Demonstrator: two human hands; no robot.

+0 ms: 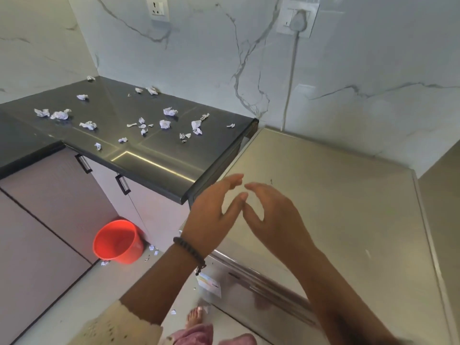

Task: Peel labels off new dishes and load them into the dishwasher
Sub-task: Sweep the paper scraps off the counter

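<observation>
Both hands hang empty at centre frame over the closed dishwasher (pixel 323 195): the left hand (pixel 214 210) and right hand (pixel 271 215) with fingers loosely spread, thumbs nearly meeting. Crumpled labels (pixel 165 124) litter the dark tabletop (pixel 149 158) upper left. No dishes show, so peeling and loading look finished; tidying the scraps probably comes next.

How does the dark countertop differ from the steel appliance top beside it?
The glossy black stone countertop is littered with crumpled white paper scraps; the brushed steel dishwasher top is pale, matte and carries no scraps. The countertop sits slightly higher. Both are flat and meet the marble wall.
</observation>
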